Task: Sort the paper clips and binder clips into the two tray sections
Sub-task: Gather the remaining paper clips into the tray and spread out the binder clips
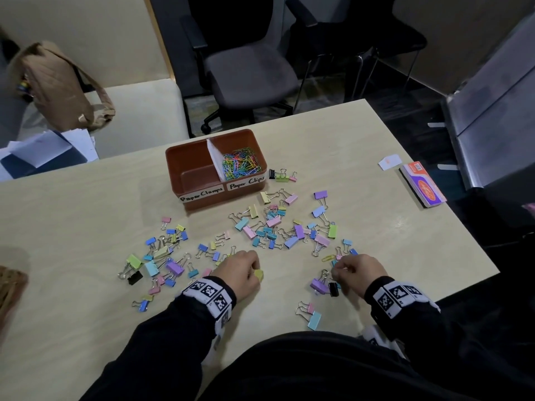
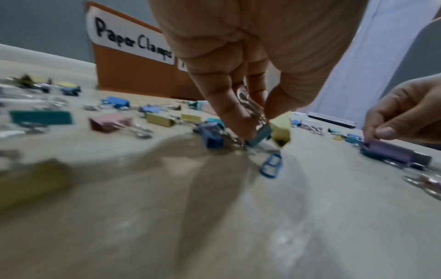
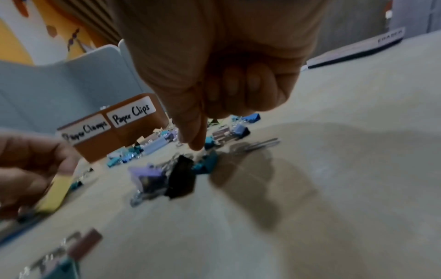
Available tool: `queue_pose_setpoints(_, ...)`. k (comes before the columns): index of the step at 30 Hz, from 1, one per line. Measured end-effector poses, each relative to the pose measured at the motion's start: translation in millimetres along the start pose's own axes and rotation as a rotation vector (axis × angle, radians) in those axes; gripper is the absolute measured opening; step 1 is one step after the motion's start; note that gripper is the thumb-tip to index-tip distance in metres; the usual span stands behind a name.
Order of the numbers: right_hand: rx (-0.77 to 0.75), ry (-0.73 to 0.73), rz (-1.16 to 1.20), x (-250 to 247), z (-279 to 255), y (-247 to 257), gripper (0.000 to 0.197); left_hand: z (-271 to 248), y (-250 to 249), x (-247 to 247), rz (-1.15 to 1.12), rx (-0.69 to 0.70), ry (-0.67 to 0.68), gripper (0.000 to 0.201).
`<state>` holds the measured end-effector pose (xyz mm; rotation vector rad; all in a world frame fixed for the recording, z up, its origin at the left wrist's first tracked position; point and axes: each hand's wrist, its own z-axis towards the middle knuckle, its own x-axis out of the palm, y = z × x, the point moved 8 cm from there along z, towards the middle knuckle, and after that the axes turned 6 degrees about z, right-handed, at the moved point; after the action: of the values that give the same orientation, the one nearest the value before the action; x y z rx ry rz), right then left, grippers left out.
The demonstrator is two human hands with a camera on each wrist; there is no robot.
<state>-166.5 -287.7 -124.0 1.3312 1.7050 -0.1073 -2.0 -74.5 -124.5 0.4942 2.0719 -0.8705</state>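
A brown tray stands mid-table. Its left section, labelled "Paper Clamps", holds nothing; its right section holds a heap of coloured paper clips. Several pastel binder clips lie scattered in front of it. My left hand pinches the wire handles of a yellow binder clip, with a teal clip hanging beside it. A blue paper clip lies just below them. My right hand is curled, fingertips down at a purple clip and a black clip; any hold is hidden.
A yellow paper clip lies near my right hand. An orange-and-purple box and a white card sit at the table's right. Office chairs stand beyond the far edge. A tan bag and papers lie on the bench at left.
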Motion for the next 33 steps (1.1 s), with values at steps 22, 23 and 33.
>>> queue_pose_setpoints(22,-0.143,0.146,-0.515,14,30,39,0.017,50,-119,25,0.358,0.379,0.066,0.035)
queue_pose_setpoints(23,-0.153,0.141,-0.528,15,28,39,0.019,54,-122,25,0.38,0.372,0.067,0.037)
queue_pose_setpoints(33,-0.193,0.092,-0.495,10,28,36,0.018,78,-102,14,0.319,0.174,0.043,0.026)
